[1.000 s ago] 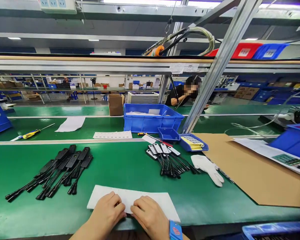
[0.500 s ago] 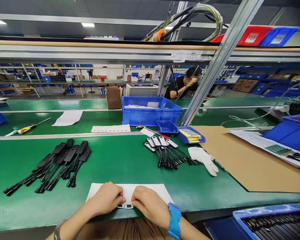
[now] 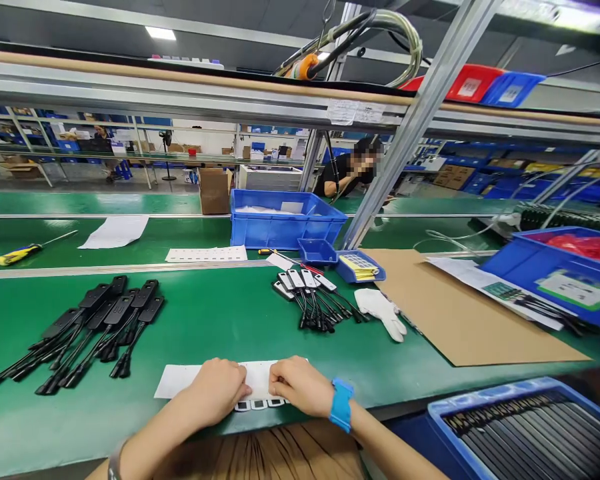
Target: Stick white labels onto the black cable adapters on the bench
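The white sheet [image 3: 180, 382] lay at the bottom centre of the frame, by the near edge of the bench [image 3: 205, 320]. Both hands were on it: the left hand [image 3: 220, 393] and right hand [image 3: 303, 387] each had fingers drawn in, pinching it, with a narrow gap between them, slightly wider than half a second earlier. Along the near edge, a row of four white-rimmed dark rectangles [image 3: 259, 405] showed, where two had shown before and none a second ago. More sheet now stuck out left of the left hand, and hardly any right of the right hand.

The view had swung rightward, so the black cabled units [image 3: 117, 310] sat farther into the left of the frame. More showed of the blue-rimmed tray [image 3: 435, 413] at lower right, and red contents [image 3: 585, 245] appeared in the blue bin [image 3: 510, 263] at right.
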Demonstrator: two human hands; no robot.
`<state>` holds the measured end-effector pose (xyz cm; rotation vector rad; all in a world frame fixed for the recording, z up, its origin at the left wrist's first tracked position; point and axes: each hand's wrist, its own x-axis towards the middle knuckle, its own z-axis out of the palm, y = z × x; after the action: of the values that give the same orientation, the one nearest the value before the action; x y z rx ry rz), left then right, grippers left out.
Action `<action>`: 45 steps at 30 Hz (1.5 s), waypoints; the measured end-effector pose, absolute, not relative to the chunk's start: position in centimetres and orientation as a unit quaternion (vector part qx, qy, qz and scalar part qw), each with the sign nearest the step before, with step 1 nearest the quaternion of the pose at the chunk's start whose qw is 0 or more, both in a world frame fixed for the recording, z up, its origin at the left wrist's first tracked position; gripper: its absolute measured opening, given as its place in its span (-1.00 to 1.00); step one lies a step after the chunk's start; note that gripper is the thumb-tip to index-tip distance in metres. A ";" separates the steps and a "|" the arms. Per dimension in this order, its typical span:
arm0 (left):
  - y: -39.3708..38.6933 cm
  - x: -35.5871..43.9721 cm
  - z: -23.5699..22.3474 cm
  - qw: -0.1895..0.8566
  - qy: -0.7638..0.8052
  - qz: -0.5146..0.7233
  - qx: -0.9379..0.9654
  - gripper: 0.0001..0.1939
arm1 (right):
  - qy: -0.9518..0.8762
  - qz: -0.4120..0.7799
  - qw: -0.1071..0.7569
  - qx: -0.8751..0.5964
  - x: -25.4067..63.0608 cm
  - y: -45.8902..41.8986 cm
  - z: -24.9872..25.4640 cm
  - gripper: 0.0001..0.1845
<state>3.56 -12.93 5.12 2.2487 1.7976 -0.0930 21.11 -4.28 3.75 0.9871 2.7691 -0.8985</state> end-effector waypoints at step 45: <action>-15.7 -0.2 5.6 0.247 0.657 0.032 0.712 -0.79 | 0.925 -0.241 0.100 0.276 23.3 -1.0 3.8 -0.83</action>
<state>-0.24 -15.72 5.64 1.9412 1.7919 0.0863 23.33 -0.98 3.81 0.8166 2.7352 -0.7113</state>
